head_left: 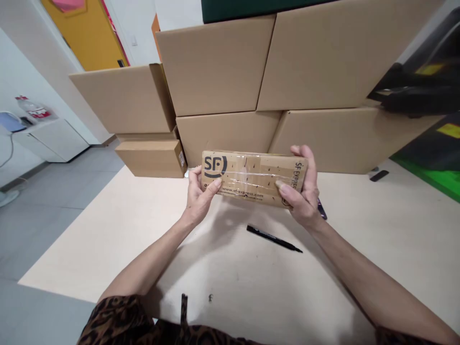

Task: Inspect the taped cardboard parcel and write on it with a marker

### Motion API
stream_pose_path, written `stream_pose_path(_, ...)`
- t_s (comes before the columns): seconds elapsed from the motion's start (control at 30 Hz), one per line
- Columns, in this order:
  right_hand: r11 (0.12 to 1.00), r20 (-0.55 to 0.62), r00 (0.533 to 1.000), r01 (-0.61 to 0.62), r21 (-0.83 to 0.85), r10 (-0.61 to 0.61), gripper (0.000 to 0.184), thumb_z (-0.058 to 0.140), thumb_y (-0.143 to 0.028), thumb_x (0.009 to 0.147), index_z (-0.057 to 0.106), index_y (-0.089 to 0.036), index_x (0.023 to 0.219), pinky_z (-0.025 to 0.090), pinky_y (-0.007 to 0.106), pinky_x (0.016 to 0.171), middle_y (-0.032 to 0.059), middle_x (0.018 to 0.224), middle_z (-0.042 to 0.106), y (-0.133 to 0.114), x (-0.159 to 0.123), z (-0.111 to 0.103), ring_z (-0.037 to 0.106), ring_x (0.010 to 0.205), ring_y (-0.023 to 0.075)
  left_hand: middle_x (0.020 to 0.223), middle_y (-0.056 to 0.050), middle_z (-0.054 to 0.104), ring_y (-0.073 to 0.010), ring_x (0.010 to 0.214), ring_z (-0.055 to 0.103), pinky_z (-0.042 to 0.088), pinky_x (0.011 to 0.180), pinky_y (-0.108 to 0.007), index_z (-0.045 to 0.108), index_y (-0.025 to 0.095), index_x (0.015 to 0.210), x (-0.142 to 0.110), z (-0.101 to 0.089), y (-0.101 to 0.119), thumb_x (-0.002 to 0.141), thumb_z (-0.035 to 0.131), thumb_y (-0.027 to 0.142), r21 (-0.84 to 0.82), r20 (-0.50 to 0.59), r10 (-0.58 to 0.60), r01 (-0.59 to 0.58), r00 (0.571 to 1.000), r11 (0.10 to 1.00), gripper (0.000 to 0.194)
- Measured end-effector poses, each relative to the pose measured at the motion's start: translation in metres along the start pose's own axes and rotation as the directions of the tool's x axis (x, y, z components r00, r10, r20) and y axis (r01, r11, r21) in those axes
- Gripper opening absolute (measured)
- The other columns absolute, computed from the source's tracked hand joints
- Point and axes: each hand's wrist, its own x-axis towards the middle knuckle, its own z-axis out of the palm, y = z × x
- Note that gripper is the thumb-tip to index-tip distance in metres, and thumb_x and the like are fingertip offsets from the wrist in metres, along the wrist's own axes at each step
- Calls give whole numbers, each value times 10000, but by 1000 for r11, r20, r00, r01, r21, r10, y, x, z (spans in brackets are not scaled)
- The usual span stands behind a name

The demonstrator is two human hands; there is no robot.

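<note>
Between my two hands I hold a small cardboard box above the table, its printed and taped face turned toward me. "SF" and "SF EXPRESS" are printed on it, with small dark marks in rows. My left hand grips the left end, thumb on the face. My right hand is closed round the right end, thumb pressed on the face and fingers behind. Below the box, a black marker pen lies on the table with its tip bare. A dark flat item shows partly behind my right wrist.
Large cardboard boxes are stacked along the back of the pale table. A smaller carton stands at back left. A black marker cap lies at the right. Dark and green items are at far right.
</note>
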Motion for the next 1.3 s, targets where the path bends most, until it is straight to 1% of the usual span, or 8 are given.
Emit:
stream_pose_path(0.17,916,-120,945,-257,309,306,854,772,-713,799,469,-455,1555,301,596,1375,-22,1778,384,3,6,12,319,1680,343,1434,-111,608,-297,1371,604,498,1199,-519,488,284,1319,-6,4,5,880,839,538,152,-15,192,-187,981,971,617)
stream_pose_path(0.37,552,-42,711,-505,664,702,684,798,-860,637,729,-343,1080,579,693,1125,85,1345,793,3,19,9,594,1485,435,1526,-140,585,-342,1515,519,397,1305,-584,509,287,1376,-11,8,6,946,772,518,214,36,256,-257,966,942,554)
stream_pose_path(0.5,444,120,667,-608,659,735,479,838,-734,677,715,-291,813,627,647,1027,120,1015,856,-2,25,5,722,1299,445,1548,-135,613,-322,1486,567,418,1296,-566,555,274,1418,-9,4,0,1017,690,479,256,53,297,-301,953,919,470)
stream_pose_path(0.67,421,132,664,-601,679,736,277,789,-493,740,731,-246,850,649,544,969,84,873,845,-15,28,10,797,1123,371,1577,-129,621,-294,1485,590,493,1250,-537,547,286,1467,-5,-2,-12,1044,658,471,286,88,420,-427,903,858,475)
stream_pose_path(0.8,527,51,745,-516,675,665,300,734,-399,718,745,-252,980,640,536,1023,68,996,853,-22,29,12,780,1179,347,1640,-116,573,-303,1541,546,450,1296,-540,527,318,1512,-6,-2,-13,1035,663,522,213,74,326,-334,943,918,537)
stream_pose_path(1.0,763,-68,886,-354,542,459,783,720,-411,750,575,-320,1514,483,590,1257,44,1466,725,-15,18,12,608,1484,339,1697,-100,527,-337,1631,420,290,1378,-557,567,315,1551,-2,-4,-4,987,610,728,81,91,114,-121,989,989,701)
stream_pose_path(1.17,915,-48,974,-189,356,220,1012,770,-512,779,338,-417,1688,357,575,1339,0,1754,464,-2,6,9,419,1639,322,1586,-109,639,-367,1483,589,533,1204,-561,599,314,1518,1,-2,10,935,658,740,-32,128,-69,74,989,997,724)
stream_pose_path(1.3,923,-21,985,-152,354,171,1010,809,-496,774,349,-459,1672,377,581,1322,-20,1773,437,-3,8,6,419,1640,334,1506,-108,690,-339,1435,628,523,1219,-522,568,284,1549,-2,3,12,925,738,609,-53,89,-50,55,995,997,724)
